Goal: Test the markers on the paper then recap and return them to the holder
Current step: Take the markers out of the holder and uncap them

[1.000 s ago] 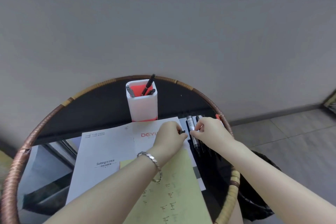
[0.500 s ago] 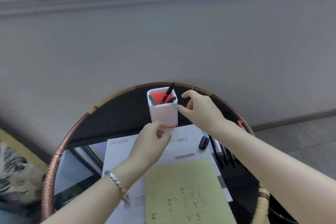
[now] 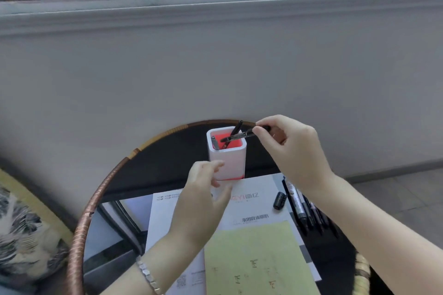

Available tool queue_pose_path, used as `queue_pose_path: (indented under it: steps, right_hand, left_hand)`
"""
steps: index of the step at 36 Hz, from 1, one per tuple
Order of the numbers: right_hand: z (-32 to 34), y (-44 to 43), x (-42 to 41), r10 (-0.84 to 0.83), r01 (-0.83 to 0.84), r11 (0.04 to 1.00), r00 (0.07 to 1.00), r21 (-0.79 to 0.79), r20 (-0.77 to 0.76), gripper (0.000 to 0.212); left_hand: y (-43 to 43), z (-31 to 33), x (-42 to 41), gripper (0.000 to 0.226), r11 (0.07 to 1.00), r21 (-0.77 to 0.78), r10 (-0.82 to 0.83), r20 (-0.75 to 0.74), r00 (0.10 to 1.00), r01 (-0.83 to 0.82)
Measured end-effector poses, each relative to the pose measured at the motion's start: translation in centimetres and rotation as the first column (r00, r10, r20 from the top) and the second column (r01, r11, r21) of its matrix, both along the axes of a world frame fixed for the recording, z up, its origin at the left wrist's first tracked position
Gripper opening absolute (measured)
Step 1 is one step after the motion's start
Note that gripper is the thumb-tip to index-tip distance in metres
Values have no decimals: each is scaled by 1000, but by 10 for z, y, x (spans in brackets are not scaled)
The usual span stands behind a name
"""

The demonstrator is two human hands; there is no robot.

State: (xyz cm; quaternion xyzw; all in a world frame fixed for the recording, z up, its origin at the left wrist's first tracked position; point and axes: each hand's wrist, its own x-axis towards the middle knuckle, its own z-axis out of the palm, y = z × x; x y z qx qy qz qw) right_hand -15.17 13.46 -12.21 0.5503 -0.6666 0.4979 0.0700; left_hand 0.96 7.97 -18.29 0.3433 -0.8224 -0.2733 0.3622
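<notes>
Right hand: the right hand [image 3: 294, 151] is raised above the far edge of the table [image 3: 79, 242], thumb and fingertips pinching one end of a black marker [image 3: 237, 136].
Held marker: it lies almost level, its free end reaching left over the open top of the holder [image 3: 230, 163]; whether it touches the rim cannot be told.
Holder: a white box with a red inside, standing upright near the far edge of the table, just behind the papers.
Inside the holder: a grey pen [image 3: 214, 143] in the left corner and a black pen [image 3: 237, 127] leaning out toward the right.
Left hand: the left hand [image 3: 201, 199] is in front of the holder, fingers loose and spread, holding nothing; whether the fingertips touch the holder's wall cannot be told.
Papers: white printed sheets [image 3: 254, 201] lie in the middle of the table, with a yellow-green sheet [image 3: 254, 254] on top toward the near edge, bearing small pen marks.
Loose cap: a black cap [image 3: 279, 200] lies on the white sheets near their right edge.
Other markers: a row of dark markers [image 3: 299, 208] lies side by side by the right edge of the table, just beside the papers.
Wrist: a metal bracelet [image 3: 147, 275] is on the left wrist.
</notes>
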Motion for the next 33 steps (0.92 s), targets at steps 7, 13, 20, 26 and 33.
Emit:
queue_pose_path:
  steps: [7, 13, 20, 26, 33]
  right_hand:
    - [-9, 44, 7, 174, -170, 982, 983, 79, -53, 14]
    - [-17, 59, 11, 73, -120, 974, 969, 191, 235, 22]
    - [-50, 54, 16, -239, -425, 819, 359, 386, 902, 57]
    - [-49, 48, 23, -3, -364, 927, 223, 87, 975, 16]
    - [-49, 50, 38, 103, -417, 894, 546, 163, 831, 27]
  left_hand:
    - [21, 24, -28, 35, 981, -81, -188, -128, 974, 179]
    - [31, 18, -31, 6, 980, -51, -196, -158, 968, 190]
    - [38, 17, -14, 7, 894, 414, 23, -428, 904, 173]
    - [38, 6, -1, 10, 846, 512, -70, -171, 983, 149]
    - [42, 2, 4, 21, 931, 309, -223, 63, 973, 194]
